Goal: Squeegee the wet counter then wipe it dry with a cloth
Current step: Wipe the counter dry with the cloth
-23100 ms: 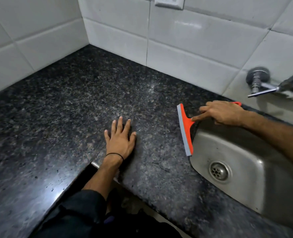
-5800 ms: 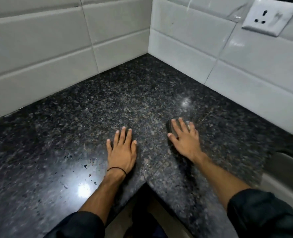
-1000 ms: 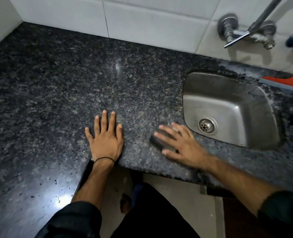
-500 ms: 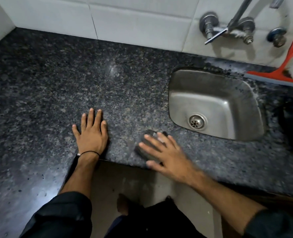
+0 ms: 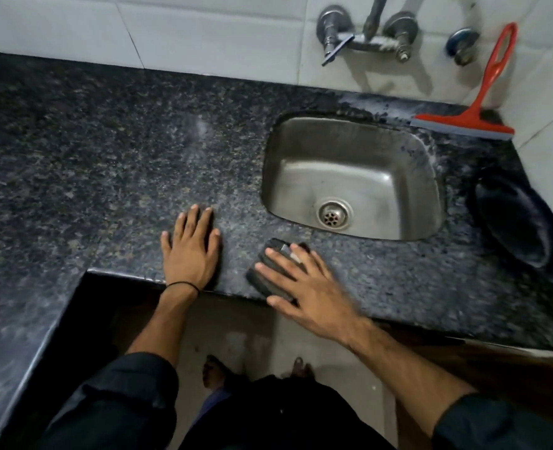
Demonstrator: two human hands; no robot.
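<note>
1. Dark folded cloth [image 5: 273, 274] lies under our right hand [image 5: 304, 287], close to the counter's front edge and just in front of the sink [image 5: 353, 177]; the fingers are spread flat on top, pressing it down and not closed around it.
2. We judge the cloth soft, light and limp: it will bunch if pushed from one corner, so a broad palm over its middle suits it best.
3. Our left hand [image 5: 190, 248] rests open and flat on the granite counter [image 5: 106, 151] beside it, holding nothing, apparently bracing us.
4. The red squeegee [image 5: 463, 125] leans against the tiled wall behind the sink's far right corner, well apart from both hands, so the squeegee step looks finished.
5. Drying appears underway; the strip around the sink rim probably remains.
</note>
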